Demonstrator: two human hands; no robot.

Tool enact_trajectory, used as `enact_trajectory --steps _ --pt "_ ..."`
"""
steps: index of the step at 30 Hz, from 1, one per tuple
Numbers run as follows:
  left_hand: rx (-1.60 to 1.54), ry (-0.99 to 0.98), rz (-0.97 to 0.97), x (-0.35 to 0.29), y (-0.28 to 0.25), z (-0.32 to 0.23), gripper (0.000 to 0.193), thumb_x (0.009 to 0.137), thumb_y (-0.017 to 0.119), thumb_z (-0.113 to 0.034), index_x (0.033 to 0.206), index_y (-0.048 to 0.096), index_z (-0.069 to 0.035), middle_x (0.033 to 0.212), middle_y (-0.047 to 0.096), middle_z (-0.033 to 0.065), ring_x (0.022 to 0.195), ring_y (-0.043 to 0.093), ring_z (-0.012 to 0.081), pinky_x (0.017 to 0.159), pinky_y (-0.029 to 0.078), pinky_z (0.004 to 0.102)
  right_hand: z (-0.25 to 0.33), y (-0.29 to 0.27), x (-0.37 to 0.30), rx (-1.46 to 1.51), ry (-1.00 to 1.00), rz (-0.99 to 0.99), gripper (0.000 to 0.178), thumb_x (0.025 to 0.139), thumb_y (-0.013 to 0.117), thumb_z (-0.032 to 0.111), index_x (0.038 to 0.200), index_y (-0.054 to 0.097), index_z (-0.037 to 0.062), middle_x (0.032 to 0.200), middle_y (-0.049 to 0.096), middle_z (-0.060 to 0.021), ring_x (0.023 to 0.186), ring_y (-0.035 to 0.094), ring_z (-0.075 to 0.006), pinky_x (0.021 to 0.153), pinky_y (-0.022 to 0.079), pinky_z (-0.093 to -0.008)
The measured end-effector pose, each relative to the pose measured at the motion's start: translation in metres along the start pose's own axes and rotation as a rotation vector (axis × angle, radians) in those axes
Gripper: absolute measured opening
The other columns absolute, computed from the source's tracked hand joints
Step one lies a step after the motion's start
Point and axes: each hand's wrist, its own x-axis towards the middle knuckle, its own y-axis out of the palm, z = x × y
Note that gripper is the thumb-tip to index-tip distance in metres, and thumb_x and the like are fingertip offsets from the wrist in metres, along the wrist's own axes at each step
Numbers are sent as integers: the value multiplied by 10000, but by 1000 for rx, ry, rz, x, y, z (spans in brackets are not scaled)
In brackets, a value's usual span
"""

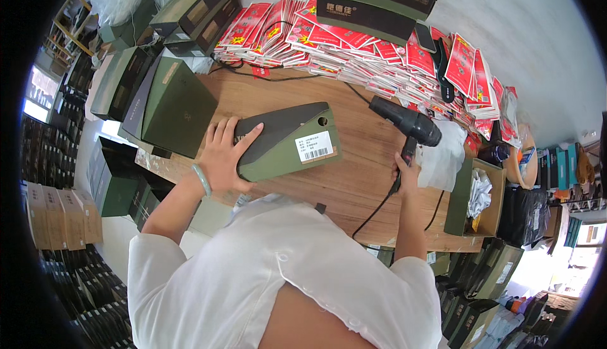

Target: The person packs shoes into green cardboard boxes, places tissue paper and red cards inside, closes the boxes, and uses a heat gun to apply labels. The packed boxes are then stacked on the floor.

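A green and black shoe box (278,156) lies on the wooden table in front of me, a white barcode label (315,146) on its right end beside a round hole. My left hand (229,150) rests on the box's left end, thumb and fingers spread over it. A pale bangle circles that wrist. On the right, my right hand (406,169) grips the handle of a black hair dryer (410,121). The dryer's wide body sits above the hand, and its cord hangs down toward the table's front edge.
Red printed packets (354,45) are heaped along the table's back, with shoe boxes (373,14) and a phone (424,36) on top. More boxes (174,105) stand at left. An open box (458,203) holding crumpled paper sits at the right edge. White sheets (442,159) lie near the dryer.
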Motion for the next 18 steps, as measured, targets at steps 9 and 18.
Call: enact_trajectory --steps 9,18 --pt "151 -154 -190 -10 16 11 1101 465 775 -435 1450 330 -225 1264 347 293 1183 328 450 1009 224 597 51 35 -164 23 -321 -72 340 922 602 355 1038 528 43 566 496 3 434 473 -85 384 360 -225" --pt "96 -116 -308 -20 27 14 1067 462 779 -405 1432 368 -234 1272 359 270 1182 332 435 1005 230 586 53 89 -210 -335 -453 -109 506 885 644 400 1136 562 -32 696 549 -33 633 460 -96 561 401 -252"
